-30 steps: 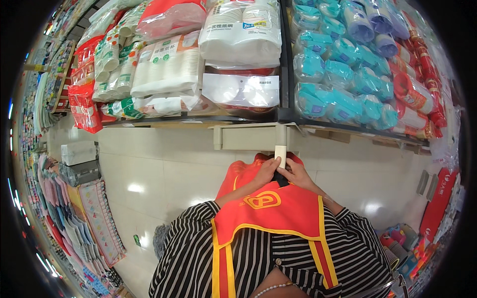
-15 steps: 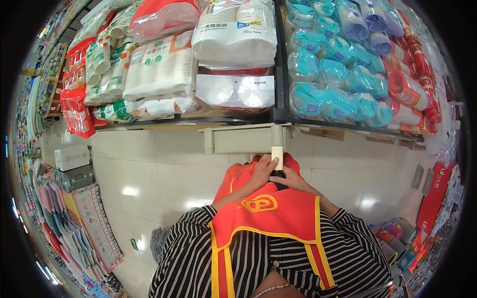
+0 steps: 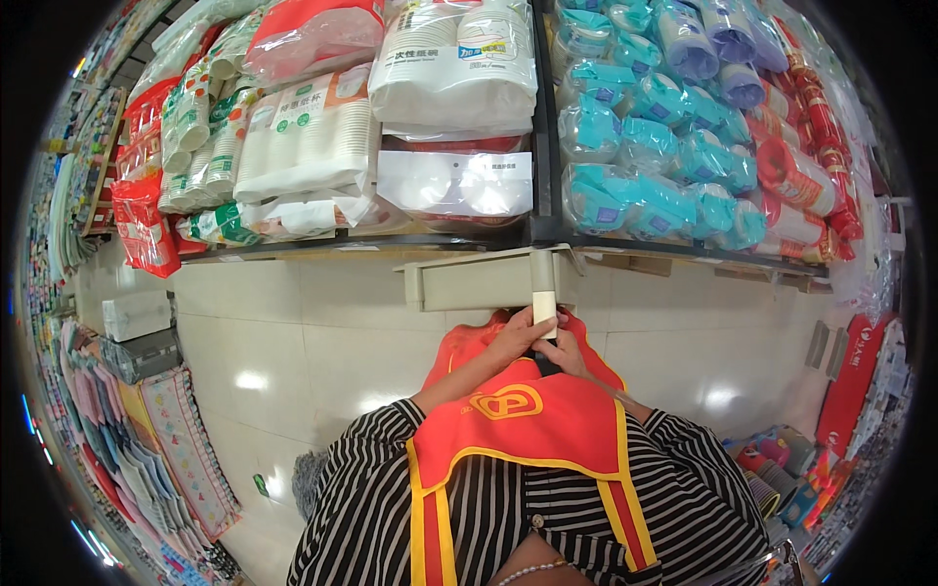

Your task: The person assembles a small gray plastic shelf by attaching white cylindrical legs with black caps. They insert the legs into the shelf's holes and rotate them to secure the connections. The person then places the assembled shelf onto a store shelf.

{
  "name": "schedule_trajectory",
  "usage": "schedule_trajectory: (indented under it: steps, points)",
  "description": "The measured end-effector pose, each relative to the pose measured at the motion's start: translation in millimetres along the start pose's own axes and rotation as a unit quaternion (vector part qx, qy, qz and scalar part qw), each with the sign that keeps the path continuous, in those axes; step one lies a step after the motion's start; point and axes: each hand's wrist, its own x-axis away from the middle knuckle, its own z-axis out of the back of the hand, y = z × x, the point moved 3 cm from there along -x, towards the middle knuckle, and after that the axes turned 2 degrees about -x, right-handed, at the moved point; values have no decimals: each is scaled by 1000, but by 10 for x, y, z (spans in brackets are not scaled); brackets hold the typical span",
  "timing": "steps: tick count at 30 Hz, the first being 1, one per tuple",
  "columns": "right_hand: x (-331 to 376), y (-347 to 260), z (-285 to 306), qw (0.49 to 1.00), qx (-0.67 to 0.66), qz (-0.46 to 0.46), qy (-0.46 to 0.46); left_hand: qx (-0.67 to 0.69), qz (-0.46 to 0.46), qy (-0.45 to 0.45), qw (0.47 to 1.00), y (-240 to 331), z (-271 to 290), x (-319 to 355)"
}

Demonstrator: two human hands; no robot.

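Note:
In front of my red apron (image 3: 508,396), a pale cream rectangular piece (image 3: 544,305) stands between my hands, in line with a beige post (image 3: 541,268) just beyond it. I cannot tell whether the two are joined. My left hand (image 3: 520,338) is closed on the piece's lower left side. From the right, my right hand (image 3: 565,352) closes in at its lower end, with fingertips on the right edge. A small dark part (image 3: 547,364) shows below, between the hands, mostly hidden.
A beige metal panel (image 3: 469,285) sits low before the shelf. Above its dark edge (image 3: 371,241) are stacked packs of paper cups (image 3: 308,137), paper bowls (image 3: 454,83) and teal-wrapped packs (image 3: 650,146). Textiles (image 3: 186,439) hang at left; a red box (image 3: 850,376) stands at right.
My right hand has moved up, its fingers now against the cream piece's right edge. My left hand stays on the piece. The whole view has shifted slightly.

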Motion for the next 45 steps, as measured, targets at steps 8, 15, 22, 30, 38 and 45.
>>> schedule_trajectory:
  steps: [8, 15, 22, 30, 38, 45]
  points:
    - [-59, -121, 14, 990, -13, 127, 58, 13, 105, -61, 993, 0, -81, -215]
    - [-52, -141, 113, 991, 2, 120, 58, 50, 58, 18, 997, -15, -107, -192]
    - [-82, -170, 146, 992, 9, 115, 56, 30, 97, 30, 994, 140, -152, -152]
    - [-158, -178, 182, 993, 11, 101, 53, 16, 102, 26, 994, 137, -106, -191]
    - [-139, -150, 244, 995, 20, 94, 39, 49, 78, 53, 994, 114, -129, -200]
    - [-155, -111, 256, 997, 33, 73, -3, 20, 105, 51, 993, 124, -123, -158]
